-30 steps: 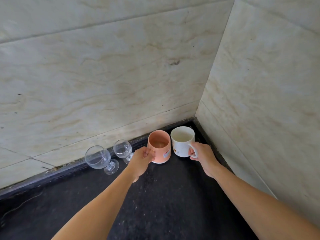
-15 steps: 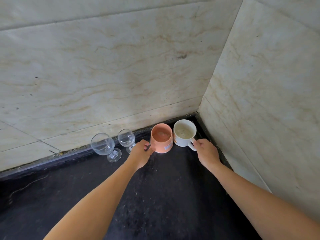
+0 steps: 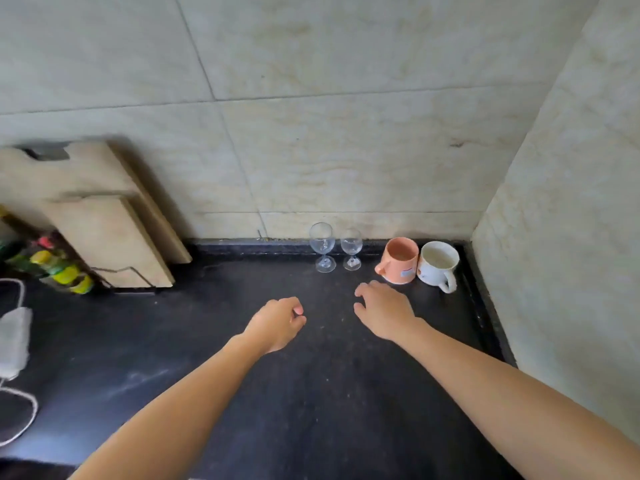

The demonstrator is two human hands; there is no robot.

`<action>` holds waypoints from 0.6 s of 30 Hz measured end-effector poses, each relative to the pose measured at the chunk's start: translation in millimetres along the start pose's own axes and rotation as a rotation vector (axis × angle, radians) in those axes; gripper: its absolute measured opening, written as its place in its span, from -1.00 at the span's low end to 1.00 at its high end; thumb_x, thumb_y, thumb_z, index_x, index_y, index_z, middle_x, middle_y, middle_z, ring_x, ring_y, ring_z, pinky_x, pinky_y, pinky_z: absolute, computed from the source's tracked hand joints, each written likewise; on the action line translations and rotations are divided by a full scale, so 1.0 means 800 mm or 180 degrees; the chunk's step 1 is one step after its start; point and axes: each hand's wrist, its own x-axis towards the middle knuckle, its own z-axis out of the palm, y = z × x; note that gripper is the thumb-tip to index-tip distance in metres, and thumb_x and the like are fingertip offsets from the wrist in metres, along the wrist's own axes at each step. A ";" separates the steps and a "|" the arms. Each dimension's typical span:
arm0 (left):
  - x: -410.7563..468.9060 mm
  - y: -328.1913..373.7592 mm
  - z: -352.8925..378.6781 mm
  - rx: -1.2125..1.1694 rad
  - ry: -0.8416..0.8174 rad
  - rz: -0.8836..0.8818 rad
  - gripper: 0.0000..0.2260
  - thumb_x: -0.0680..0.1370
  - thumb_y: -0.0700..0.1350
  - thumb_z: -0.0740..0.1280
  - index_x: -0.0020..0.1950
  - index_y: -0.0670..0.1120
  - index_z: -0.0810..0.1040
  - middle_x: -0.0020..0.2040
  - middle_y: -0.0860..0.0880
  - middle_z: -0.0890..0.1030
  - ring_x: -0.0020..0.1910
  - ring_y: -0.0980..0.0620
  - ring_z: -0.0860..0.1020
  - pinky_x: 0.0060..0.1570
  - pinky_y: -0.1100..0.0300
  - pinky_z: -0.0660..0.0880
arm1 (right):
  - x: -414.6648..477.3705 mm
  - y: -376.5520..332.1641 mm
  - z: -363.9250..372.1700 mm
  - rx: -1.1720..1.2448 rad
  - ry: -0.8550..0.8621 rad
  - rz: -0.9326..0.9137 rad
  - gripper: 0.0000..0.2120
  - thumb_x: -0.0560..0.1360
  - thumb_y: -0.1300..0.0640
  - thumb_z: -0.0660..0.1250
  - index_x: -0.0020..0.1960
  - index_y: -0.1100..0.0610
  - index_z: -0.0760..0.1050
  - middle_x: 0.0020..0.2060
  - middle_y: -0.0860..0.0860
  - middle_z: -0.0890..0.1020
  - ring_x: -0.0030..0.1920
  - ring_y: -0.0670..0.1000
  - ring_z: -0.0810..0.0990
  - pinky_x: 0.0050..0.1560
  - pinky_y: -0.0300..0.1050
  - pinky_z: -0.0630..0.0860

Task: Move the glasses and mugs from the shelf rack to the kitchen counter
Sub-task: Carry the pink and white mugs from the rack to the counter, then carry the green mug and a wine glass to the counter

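Observation:
Two clear stemmed glasses stand upright at the back of the black counter (image 3: 311, 375): a larger glass (image 3: 322, 247) and a smaller glass (image 3: 351, 249) to its right. In the back right corner an orange mug (image 3: 398, 260) and a white mug (image 3: 437, 265) stand side by side, touching. My left hand (image 3: 277, 323) hovers over the counter with fingers loosely curled and nothing in it. My right hand (image 3: 384, 308) is spread open just in front of the orange mug, apart from it. The shelf rack is out of view.
Two wooden cutting boards (image 3: 93, 216) lean against the tiled wall at the left. Bottles with yellow caps (image 3: 59, 270) lie beside them. A white adapter with a cord (image 3: 14, 341) sits at the left edge. A wall closes the right side.
Both hands have let go of the mugs and drawn back toward me. The view has pulled back and turned left, bringing the cutting boards into sight.

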 end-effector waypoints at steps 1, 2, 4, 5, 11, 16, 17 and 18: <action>-0.034 -0.020 -0.003 -0.0005 0.0106 -0.0134 -0.76 0.58 0.00 0.20 0.16 -0.05 0.52 0.04 -0.08 0.62 0.09 -0.12 0.52 0.09 0.01 0.49 | -0.006 -0.028 0.004 -0.0095 -0.0054 -0.0242 -0.69 0.60 0.01 0.15 0.28 0.09 0.44 0.18 0.07 0.53 0.14 0.14 0.53 0.03 0.04 0.48; -0.070 -0.040 -0.007 0.0011 0.0185 -0.0272 -0.76 0.58 0.00 0.20 0.16 -0.05 0.52 0.05 -0.07 0.62 0.10 -0.11 0.52 0.09 0.02 0.49 | -0.013 -0.058 0.008 -0.0169 -0.0117 -0.0481 -0.69 0.60 0.01 0.14 0.27 0.10 0.45 0.16 0.07 0.53 0.12 0.14 0.53 0.02 0.04 0.48; -0.144 -0.082 -0.012 0.0126 0.0275 -0.0568 -0.76 0.58 0.00 0.19 0.18 -0.03 0.51 0.08 -0.05 0.61 0.11 -0.11 0.52 0.06 0.04 0.48 | -0.034 -0.123 0.020 -0.0242 -0.0251 -0.0937 -0.70 0.60 0.02 0.13 0.26 0.10 0.45 0.15 0.06 0.54 0.11 0.14 0.52 0.01 0.04 0.47; -0.181 -0.102 -0.016 0.0198 0.0324 -0.0715 -0.76 0.58 0.01 0.19 0.19 -0.03 0.50 0.10 -0.05 0.61 0.12 -0.12 0.52 0.06 0.04 0.48 | -0.045 -0.156 0.026 -0.0249 -0.0306 -0.1145 -0.70 0.60 0.02 0.13 0.26 0.10 0.44 0.15 0.06 0.54 0.10 0.13 0.52 0.00 0.03 0.46; -0.434 -0.215 -0.025 0.0100 0.0997 -0.1732 -0.79 0.55 -0.02 0.23 0.13 -0.03 0.53 0.11 -0.09 0.63 0.15 -0.15 0.53 0.07 0.04 0.48 | -0.142 -0.379 0.066 -0.0319 -0.0579 -0.2471 -0.68 0.60 0.01 0.11 0.29 0.06 0.43 0.18 0.02 0.53 0.08 0.10 0.53 -0.06 -0.01 0.39; -0.664 -0.285 0.012 -0.0105 0.1342 -0.2631 -0.84 0.52 0.01 0.23 0.01 0.00 0.52 0.02 -0.08 0.62 0.05 -0.17 0.56 -0.08 0.07 0.49 | -0.282 -0.561 0.116 -0.0302 -0.0751 -0.3517 -0.69 0.57 -0.02 0.15 0.24 0.05 0.47 0.14 0.06 0.55 0.09 0.16 0.55 -0.04 0.01 0.43; -0.709 -0.295 0.022 -0.0172 0.1393 -0.2807 -0.84 0.52 0.01 0.23 0.01 0.00 0.53 0.02 -0.08 0.62 0.03 -0.17 0.57 -0.08 0.07 0.50 | -0.317 -0.593 0.129 -0.0313 -0.0792 -0.3712 -0.68 0.56 -0.03 0.16 0.25 0.04 0.47 0.15 0.08 0.55 0.11 0.17 0.55 -0.01 0.02 0.44; -0.752 -0.305 0.033 -0.0242 0.1455 -0.2963 -0.84 0.51 0.01 0.24 0.01 0.01 0.54 0.01 -0.08 0.63 0.02 -0.16 0.58 -0.09 0.07 0.51 | -0.352 -0.623 0.142 -0.0326 -0.0823 -0.3893 -0.68 0.56 -0.04 0.17 0.25 0.03 0.48 0.15 0.08 0.55 0.13 0.18 0.55 0.00 0.02 0.44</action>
